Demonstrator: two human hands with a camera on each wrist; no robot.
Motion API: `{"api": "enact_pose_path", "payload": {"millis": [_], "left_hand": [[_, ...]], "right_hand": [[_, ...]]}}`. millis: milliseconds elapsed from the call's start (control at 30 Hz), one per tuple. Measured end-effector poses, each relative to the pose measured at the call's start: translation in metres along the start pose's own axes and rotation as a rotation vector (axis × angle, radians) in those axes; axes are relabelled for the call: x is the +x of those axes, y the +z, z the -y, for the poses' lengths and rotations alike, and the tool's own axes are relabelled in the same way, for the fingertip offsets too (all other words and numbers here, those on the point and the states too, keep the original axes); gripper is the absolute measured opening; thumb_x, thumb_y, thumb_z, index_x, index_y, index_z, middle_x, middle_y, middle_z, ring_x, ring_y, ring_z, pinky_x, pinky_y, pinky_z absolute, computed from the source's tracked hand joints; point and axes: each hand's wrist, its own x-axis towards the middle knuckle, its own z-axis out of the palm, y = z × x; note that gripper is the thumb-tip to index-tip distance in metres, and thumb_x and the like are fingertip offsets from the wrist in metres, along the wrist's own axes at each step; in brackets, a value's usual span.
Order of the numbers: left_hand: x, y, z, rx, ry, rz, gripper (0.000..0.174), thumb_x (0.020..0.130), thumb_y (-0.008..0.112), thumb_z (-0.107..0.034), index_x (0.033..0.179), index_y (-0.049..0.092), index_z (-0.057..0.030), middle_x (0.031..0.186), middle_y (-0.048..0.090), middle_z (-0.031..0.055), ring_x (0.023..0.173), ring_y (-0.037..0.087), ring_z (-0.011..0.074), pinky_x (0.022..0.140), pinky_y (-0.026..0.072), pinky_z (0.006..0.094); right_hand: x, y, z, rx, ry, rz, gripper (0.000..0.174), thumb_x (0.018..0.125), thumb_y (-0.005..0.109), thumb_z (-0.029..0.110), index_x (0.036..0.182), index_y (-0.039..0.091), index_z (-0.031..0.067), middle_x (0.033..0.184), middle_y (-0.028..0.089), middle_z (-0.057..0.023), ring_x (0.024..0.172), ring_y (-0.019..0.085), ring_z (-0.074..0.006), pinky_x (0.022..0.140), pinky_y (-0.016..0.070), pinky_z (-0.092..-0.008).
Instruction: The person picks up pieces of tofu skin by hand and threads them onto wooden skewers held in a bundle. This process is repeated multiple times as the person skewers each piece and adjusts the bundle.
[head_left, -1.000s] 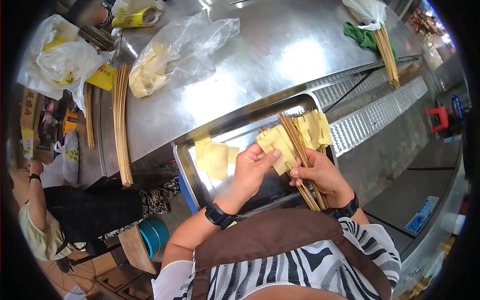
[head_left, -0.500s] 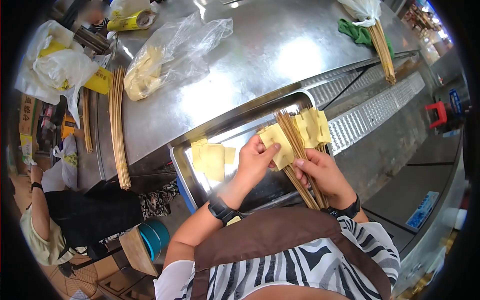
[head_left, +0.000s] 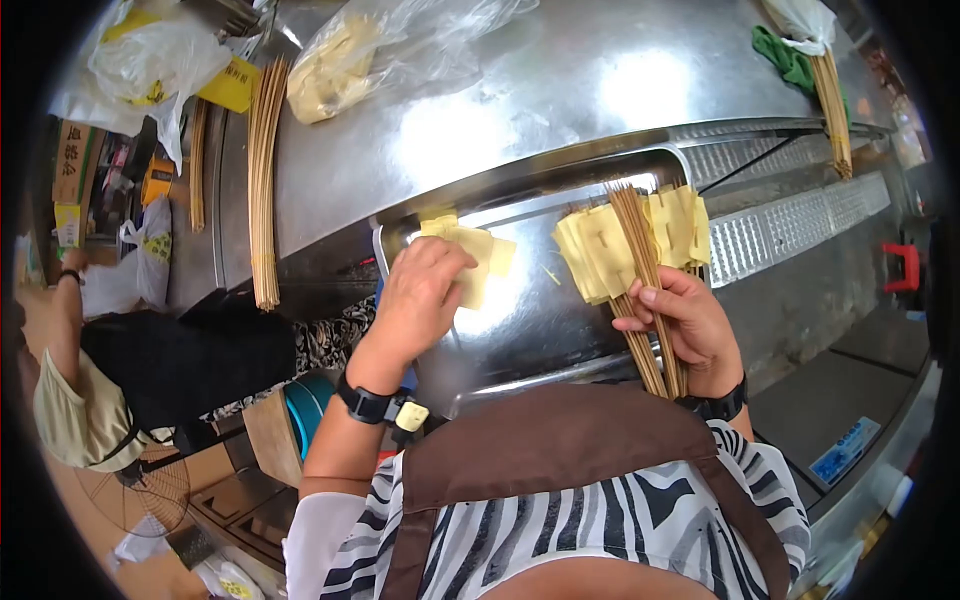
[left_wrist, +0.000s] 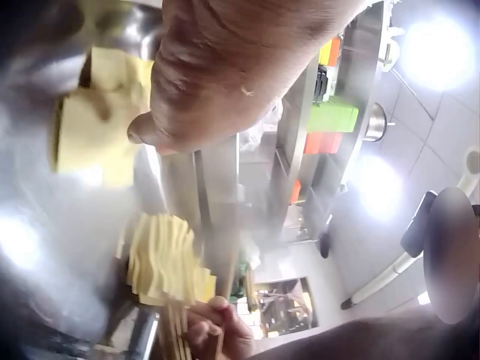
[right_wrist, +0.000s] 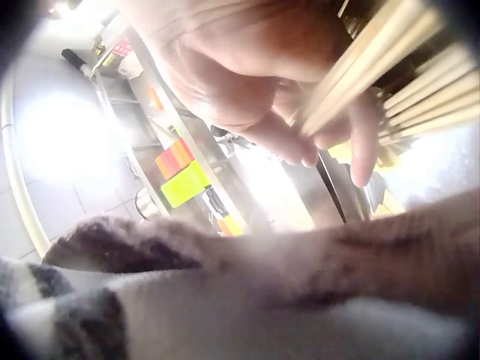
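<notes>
In the head view the left hand (head_left: 420, 295) is over the loose yellow sheets (head_left: 490, 255) at the tray's left end, fingers bent down. The left wrist view shows a fingertip at the edge of those sheets (left_wrist: 97, 139); no sheet is seen lifted. The right hand (head_left: 690, 320) holds a bundle of thin sticks (head_left: 640, 235) between thumb and fingers. Beside that bundle are yellow folded sheets threaded on sticks (head_left: 595, 255), with more skewered sheets (head_left: 680, 230) at the tray's right end. In the right wrist view the sticks (right_wrist: 367, 64) cross the right hand (right_wrist: 262, 75).
The metal tray (head_left: 540, 385) lies against the steel table (head_left: 540, 100). A clear bag of yellow sheets (head_left: 335, 70) and long stick bundles (head_left: 265, 190) are on the table. Another bundle (head_left: 832, 120) lies by a green cloth (head_left: 785, 60). At the left is another person (head_left: 180, 390).
The left hand has let go of the skewered sheets beside the right hand and moved left to the loose sheets. The right hand still holds the sticks. The head view has shifted.
</notes>
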Motion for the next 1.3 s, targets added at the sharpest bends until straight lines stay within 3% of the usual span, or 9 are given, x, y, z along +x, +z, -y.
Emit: {"api": "enact_pose_path", "payload": {"millis": [333,633,733,867,933,1000,1033,1167,1300], "left_hand": [[-0.005,0.001,0.004,0.096,0.117,0.086,0.047,0.057,0.076,-0.003,0.099,0.058,-0.007,0.107,0.051,0.0098,0.109,0.046,0.0322,0.098,0.0345,0.0459],[-0.009,0.003,0.023,0.035,0.321,0.139,0.011,0.067,0.069,-0.005,0.076,0.062,-0.0058,0.089,0.056,0.0053,0.096,0.053,0.0278,0.093,0.0375,0.043],[-0.004,0.002,0.018,-0.036,0.257,0.092,0.007,0.067,0.065,-0.005,0.071,0.06,-0.0073,0.082,0.055,0.0057,0.087,0.053,0.0266,0.078,0.0402,0.0385],[-0.003,0.01,0.016,-0.071,0.216,0.079,0.013,0.066,0.068,-0.005,0.074,0.058,-0.0059,0.081,0.058,0.0076,0.086,0.054,0.0304,0.08,0.0393,0.0415],[-0.003,0.006,0.008,-0.125,0.177,0.097,0.022,0.067,0.069,-0.007,0.086,0.059,-0.0054,0.088,0.058,0.0104,0.088,0.053,0.0338,0.083,0.0376,0.043],[0.001,0.004,0.0,0.104,0.219,-0.055,0.022,0.076,0.066,-0.007,0.095,0.056,-0.0033,0.092,0.058,0.0107,0.085,0.055,0.0284,0.078,0.0425,0.0395],[0.0,0.005,-0.004,0.129,0.142,-0.1,0.023,0.076,0.065,-0.011,0.098,0.059,-0.004,0.092,0.06,0.0128,0.089,0.055,0.0318,0.084,0.0402,0.0424],[-0.003,0.008,-0.011,0.245,0.016,-0.102,0.041,0.074,0.069,-0.018,0.11,0.059,-0.0026,0.098,0.062,0.018,0.097,0.055,0.0365,0.087,0.0399,0.0458],[-0.003,0.013,-0.012,0.211,-0.094,-0.086,0.042,0.07,0.073,-0.019,0.107,0.062,-0.0021,0.094,0.064,0.0201,0.09,0.058,0.0382,0.081,0.0445,0.0453]], "right_hand": [[0.0,-0.002,-0.001,-0.035,-0.04,-0.015,0.008,0.089,0.058,0.008,0.092,0.056,0.0005,0.07,0.055,-0.0024,0.061,0.056,-0.009,0.076,0.0558,-0.034],[0.001,-0.002,-0.003,-0.003,-0.012,-0.036,0.006,0.088,0.059,0.007,0.09,0.056,0.0019,0.074,0.056,-0.0037,0.067,0.057,-0.0113,0.074,0.0559,-0.0331],[0.002,-0.003,-0.002,-0.036,0.006,-0.065,0.007,0.086,0.061,0.008,0.089,0.057,0.0031,0.074,0.056,-0.0026,0.065,0.058,-0.0108,0.073,0.0559,-0.0334],[0.008,-0.018,-0.011,0.016,-0.038,0.028,0.013,0.087,0.061,0.008,0.096,0.056,0.0003,0.079,0.058,-0.003,0.068,0.062,-0.0137,0.076,0.0545,-0.0349],[0.009,-0.017,-0.015,0.004,-0.011,0.003,0.012,0.087,0.062,0.01,0.093,0.056,0.0019,0.078,0.058,-0.0037,0.068,0.063,-0.0132,0.075,0.0544,-0.0337],[0.012,-0.022,-0.025,0.04,-0.046,0.073,0.013,0.089,0.062,0.013,0.084,0.053,0.0047,0.07,0.053,-0.001,0.061,0.055,-0.0097,0.073,0.0534,-0.032],[0.013,-0.021,-0.024,0.024,-0.035,0.112,0.016,0.089,0.061,0.014,0.08,0.051,0.006,0.068,0.05,0.0006,0.059,0.05,-0.0088,0.073,0.0528,-0.031],[0.012,-0.018,-0.022,0.008,-0.058,0.16,0.014,0.09,0.06,0.014,0.083,0.052,0.0052,0.071,0.051,0.001,0.061,0.05,-0.0076,0.073,0.0521,-0.0284],[0.008,-0.015,-0.02,0.046,-0.031,0.091,0.014,0.089,0.062,0.014,0.088,0.054,0.0027,0.073,0.053,-0.0008,0.06,0.053,-0.0073,0.069,0.0551,-0.0274]]}}
